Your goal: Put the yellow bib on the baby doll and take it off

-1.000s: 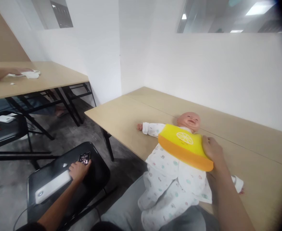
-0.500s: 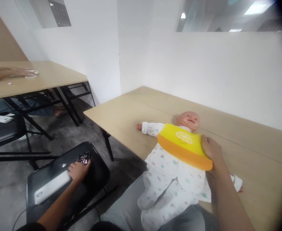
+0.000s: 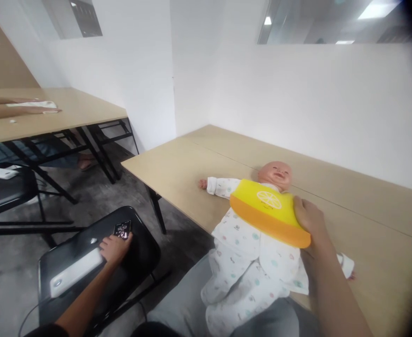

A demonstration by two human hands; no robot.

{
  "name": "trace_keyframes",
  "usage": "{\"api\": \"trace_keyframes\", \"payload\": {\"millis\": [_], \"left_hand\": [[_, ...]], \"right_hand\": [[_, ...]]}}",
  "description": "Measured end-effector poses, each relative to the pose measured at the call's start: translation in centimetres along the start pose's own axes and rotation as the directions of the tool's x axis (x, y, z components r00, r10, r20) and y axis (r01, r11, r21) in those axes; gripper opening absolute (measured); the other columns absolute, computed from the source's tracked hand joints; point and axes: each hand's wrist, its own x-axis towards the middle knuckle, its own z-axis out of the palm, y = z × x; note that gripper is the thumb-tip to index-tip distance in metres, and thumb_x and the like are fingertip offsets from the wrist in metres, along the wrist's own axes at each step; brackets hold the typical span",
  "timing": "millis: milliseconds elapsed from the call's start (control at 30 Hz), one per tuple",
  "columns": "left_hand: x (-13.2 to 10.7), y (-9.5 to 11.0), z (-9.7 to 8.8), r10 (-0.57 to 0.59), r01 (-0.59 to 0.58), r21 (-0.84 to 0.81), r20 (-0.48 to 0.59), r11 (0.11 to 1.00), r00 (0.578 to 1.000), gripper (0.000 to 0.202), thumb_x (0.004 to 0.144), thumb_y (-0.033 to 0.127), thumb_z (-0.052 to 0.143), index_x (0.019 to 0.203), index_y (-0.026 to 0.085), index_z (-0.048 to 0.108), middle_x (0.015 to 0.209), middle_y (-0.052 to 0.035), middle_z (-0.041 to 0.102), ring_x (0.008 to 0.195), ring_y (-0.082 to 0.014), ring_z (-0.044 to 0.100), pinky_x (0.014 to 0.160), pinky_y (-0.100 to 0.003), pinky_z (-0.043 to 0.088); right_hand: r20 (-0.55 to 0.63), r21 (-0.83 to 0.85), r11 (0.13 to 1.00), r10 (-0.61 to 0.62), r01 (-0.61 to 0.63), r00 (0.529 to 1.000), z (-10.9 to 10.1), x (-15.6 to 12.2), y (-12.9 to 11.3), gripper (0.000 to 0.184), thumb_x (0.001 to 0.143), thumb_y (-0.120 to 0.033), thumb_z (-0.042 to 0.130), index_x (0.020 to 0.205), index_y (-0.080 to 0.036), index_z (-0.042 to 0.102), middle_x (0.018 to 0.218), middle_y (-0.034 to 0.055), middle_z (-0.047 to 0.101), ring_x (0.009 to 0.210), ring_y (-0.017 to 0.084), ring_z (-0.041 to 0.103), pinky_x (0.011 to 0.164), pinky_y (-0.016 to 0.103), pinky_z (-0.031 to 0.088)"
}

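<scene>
A doll in printed white clothing is laid face up on a wooden table, just to the left of the fingers of the right hand. A yellow bib with an orange lower band is spread across its chest, and the bib's side edge is touched by these fingers. The hand is partly bent, but whether the bib is gripped cannot be told, as some fingertips are hidden. The doll's head is placed beyond the fingers; its legs are extended nearer the viewer, past the table edge. One doll sleeve is partly covered by the right forearm.

The lower part of a dark phone is touched by the left hand, palm down; whether its fingers are closed on the phone cannot be told. The phone is supported on a black chair. Just beside the left fingers, a long white device and a small white object are seen. Well apart from both hands, a white cloth is touched by a co-worker's hands at another table.
</scene>
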Motion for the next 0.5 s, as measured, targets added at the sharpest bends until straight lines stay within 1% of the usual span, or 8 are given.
{"api": "trace_keyframes", "payload": {"millis": [100,333,500], "left_hand": [[-0.05,-0.12,0.22,0.015,-0.014,0.001,-0.016,1.000,1.000,0.097,0.079,0.075,0.039,0.127,-0.007,0.054,0.126,-0.0311,0.054,0.119,-0.0472,0.051,0.093,-0.055,0.047],[-0.21,0.32,-0.21,0.002,-0.002,-0.001,0.006,1.000,1.000,0.095,0.079,0.072,0.037,0.127,-0.008,0.054,0.127,-0.0319,0.053,0.120,-0.0483,0.049,0.095,-0.056,0.045],[-0.14,0.60,-0.27,0.000,0.000,-0.010,-0.011,1.000,1.000,0.096,0.078,0.070,0.036,0.127,-0.009,0.054,0.127,-0.0329,0.053,0.122,-0.0482,0.049,0.096,-0.057,0.045]], "right_hand": [[0.036,-0.016,0.999,0.046,-0.045,0.998,-0.13,-0.03,-0.16,0.058,0.097,-0.056,0.023,0.096,-0.016,0.065,0.109,0.0204,0.069,0.098,0.030,0.063,0.079,0.036,0.042],[0.023,0.021,0.999,0.023,-0.024,0.999,-0.14,-0.31,-0.40,0.060,0.095,-0.057,0.023,0.096,-0.015,0.066,0.106,0.0206,0.070,0.095,0.029,0.063,0.078,0.035,0.040],[0.041,-0.017,0.999,0.034,-0.033,0.999,-0.15,-0.12,-0.64,0.060,0.095,-0.055,0.022,0.098,-0.014,0.066,0.113,0.0225,0.069,0.104,0.032,0.062,0.082,0.036,0.040]]}}
